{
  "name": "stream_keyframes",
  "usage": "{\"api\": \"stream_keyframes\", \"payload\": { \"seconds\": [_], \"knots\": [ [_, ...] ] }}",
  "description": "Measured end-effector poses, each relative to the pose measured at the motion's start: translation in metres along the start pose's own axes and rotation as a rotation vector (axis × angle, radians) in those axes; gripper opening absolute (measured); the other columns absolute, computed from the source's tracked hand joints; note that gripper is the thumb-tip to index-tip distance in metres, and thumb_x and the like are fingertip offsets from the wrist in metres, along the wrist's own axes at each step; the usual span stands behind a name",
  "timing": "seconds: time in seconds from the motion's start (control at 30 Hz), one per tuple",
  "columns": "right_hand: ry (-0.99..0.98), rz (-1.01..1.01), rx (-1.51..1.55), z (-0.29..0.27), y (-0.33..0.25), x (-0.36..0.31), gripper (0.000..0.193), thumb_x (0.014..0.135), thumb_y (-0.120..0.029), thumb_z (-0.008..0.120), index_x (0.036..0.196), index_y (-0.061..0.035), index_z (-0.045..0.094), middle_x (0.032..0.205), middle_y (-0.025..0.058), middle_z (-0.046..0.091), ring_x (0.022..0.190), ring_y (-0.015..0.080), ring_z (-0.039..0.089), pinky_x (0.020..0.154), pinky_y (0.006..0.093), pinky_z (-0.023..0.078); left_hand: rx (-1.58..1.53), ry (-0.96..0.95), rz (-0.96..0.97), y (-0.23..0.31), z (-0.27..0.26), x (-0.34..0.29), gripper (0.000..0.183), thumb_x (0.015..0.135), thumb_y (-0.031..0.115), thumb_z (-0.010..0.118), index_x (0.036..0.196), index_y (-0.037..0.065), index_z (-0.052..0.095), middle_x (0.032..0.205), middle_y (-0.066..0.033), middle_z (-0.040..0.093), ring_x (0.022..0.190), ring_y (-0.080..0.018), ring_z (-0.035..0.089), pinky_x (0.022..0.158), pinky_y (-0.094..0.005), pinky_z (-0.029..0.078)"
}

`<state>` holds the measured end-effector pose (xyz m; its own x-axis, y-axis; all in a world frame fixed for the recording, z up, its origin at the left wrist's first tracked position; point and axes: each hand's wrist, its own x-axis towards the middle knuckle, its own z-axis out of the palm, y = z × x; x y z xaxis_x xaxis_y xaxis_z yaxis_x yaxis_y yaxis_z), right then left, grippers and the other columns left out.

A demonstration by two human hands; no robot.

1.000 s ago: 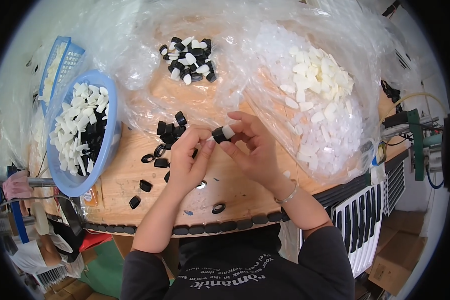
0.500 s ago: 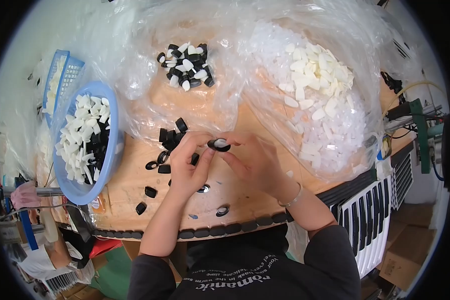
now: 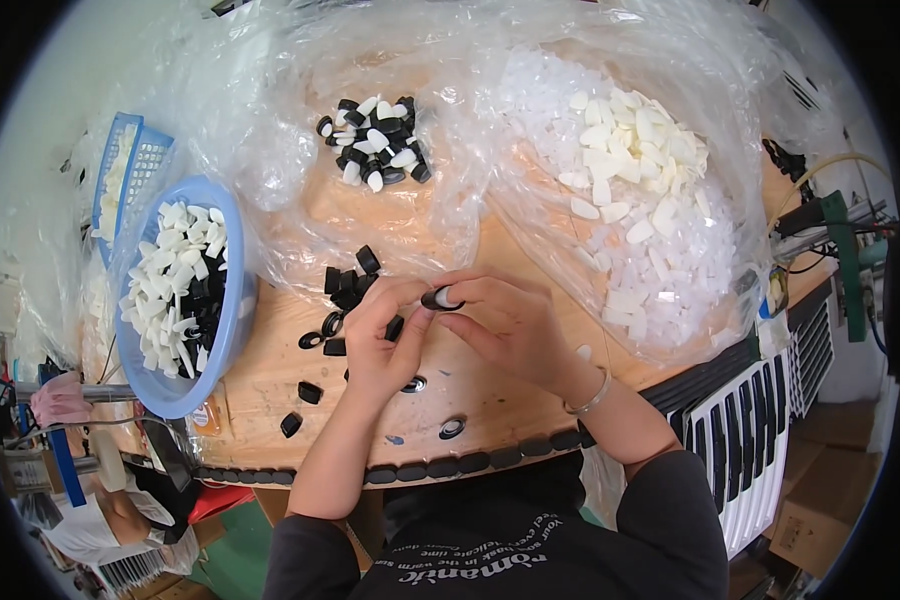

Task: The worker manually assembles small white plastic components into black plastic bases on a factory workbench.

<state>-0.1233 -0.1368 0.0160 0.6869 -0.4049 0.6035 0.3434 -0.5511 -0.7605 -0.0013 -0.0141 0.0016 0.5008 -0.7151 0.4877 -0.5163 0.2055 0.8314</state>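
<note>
Between my two hands, over the middle of the table, is a small black oval cup-like piece [image 3: 443,299] with a white insert showing in its opening. My left hand [image 3: 385,328] pinches its left end between thumb and fingertips. From the other side my right hand [image 3: 507,325] grips it, fingers over the top and thumb below. Loose black oval pieces [image 3: 344,287] lie just beyond and left of my left hand, some partly hidden by it. Nearer me, a black ring-like piece with a pale centre [image 3: 452,427] rests on the table.
A blue basin [image 3: 238,310] of white and black pieces stands left, beside a blue basket [image 3: 152,150]. Plastic sheeting [image 3: 270,130] covers the far side, with a black-and-white pile [image 3: 380,145], cream ovals [image 3: 640,140] and translucent pieces [image 3: 665,270] on it. Black pieces line the near edge [image 3: 440,467].
My right fingers have closed further over the black oval piece, covering more of its right side, and the piece has turned slightly. The whole view has shifted a little.
</note>
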Motion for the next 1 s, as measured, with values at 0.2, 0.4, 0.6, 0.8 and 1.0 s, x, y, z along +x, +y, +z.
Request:
{"api": "stream_keyframes", "payload": {
  "seconds": [0.2, 0.4, 0.6, 0.8, 1.0],
  "knots": [
    [0.043, 0.165, 0.196, 0.004, -0.004, -0.008, 0.019, 0.077, 0.005, 0.072, 0.093, 0.0001, 0.064, 0.101, 0.0131, 0.068, 0.086, 0.0159, 0.067, 0.075, 0.0259, 0.054, -0.293, 0.013, -0.163, -0.004, 0.003, -0.007, 0.013, 0.081, -0.007, 0.065, 0.093, -0.003, 0.066, 0.092, -0.0105, 0.067, 0.085, -0.0181, 0.062, 0.078, -0.0278, 0.047],
    [0.052, 0.098, 0.136, 0.001, -0.003, -0.002, 0.019, 0.075, 0.006, 0.072, 0.092, -0.0017, 0.065, 0.096, 0.0111, 0.068, 0.085, 0.0186, 0.067, 0.07, 0.0267, 0.054, -0.326, 0.002, -0.205, -0.003, 0.004, -0.007, 0.015, 0.081, -0.009, 0.064, 0.095, -0.004, 0.067, 0.095, -0.0107, 0.068, 0.088, -0.0177, 0.062, 0.079, -0.0277, 0.047],
    [-0.019, -0.115, -0.179, -0.004, -0.008, 0.0, 0.02, 0.073, 0.005, 0.073, 0.09, -0.0034, 0.067, 0.095, 0.0115, 0.068, 0.085, 0.0236, 0.067, 0.069, 0.029, 0.055, 0.089, -0.013, 0.173, 0.0, -0.001, 0.001, 0.019, 0.079, -0.009, 0.064, 0.096, -0.003, 0.068, 0.093, -0.0131, 0.069, 0.088, -0.0212, 0.063, 0.08, -0.0299, 0.048],
    [0.068, 0.17, 0.237, 0.003, -0.007, -0.005, 0.021, 0.072, 0.004, 0.074, 0.091, -0.0028, 0.067, 0.096, 0.0111, 0.069, 0.084, 0.0228, 0.068, 0.071, 0.0287, 0.055, -0.385, 0.033, -0.195, -0.005, 0.006, -0.014, 0.021, 0.076, -0.009, 0.067, 0.097, -0.004, 0.067, 0.093, -0.0125, 0.068, 0.088, -0.0196, 0.062, 0.08, -0.0287, 0.047],
    [-0.01, -0.102, -0.137, -0.004, -0.01, 0.002, 0.023, 0.072, 0.003, 0.074, 0.092, -0.003, 0.066, 0.096, 0.0105, 0.069, 0.083, 0.0236, 0.068, 0.072, 0.0294, 0.055, -0.265, -0.004, -0.107, -0.007, 0.003, -0.011, 0.027, 0.072, -0.01, 0.069, 0.097, -0.004, 0.066, 0.093, -0.012, 0.066, 0.085, -0.0194, 0.06, 0.079, -0.0276, 0.047]
  ]
}}
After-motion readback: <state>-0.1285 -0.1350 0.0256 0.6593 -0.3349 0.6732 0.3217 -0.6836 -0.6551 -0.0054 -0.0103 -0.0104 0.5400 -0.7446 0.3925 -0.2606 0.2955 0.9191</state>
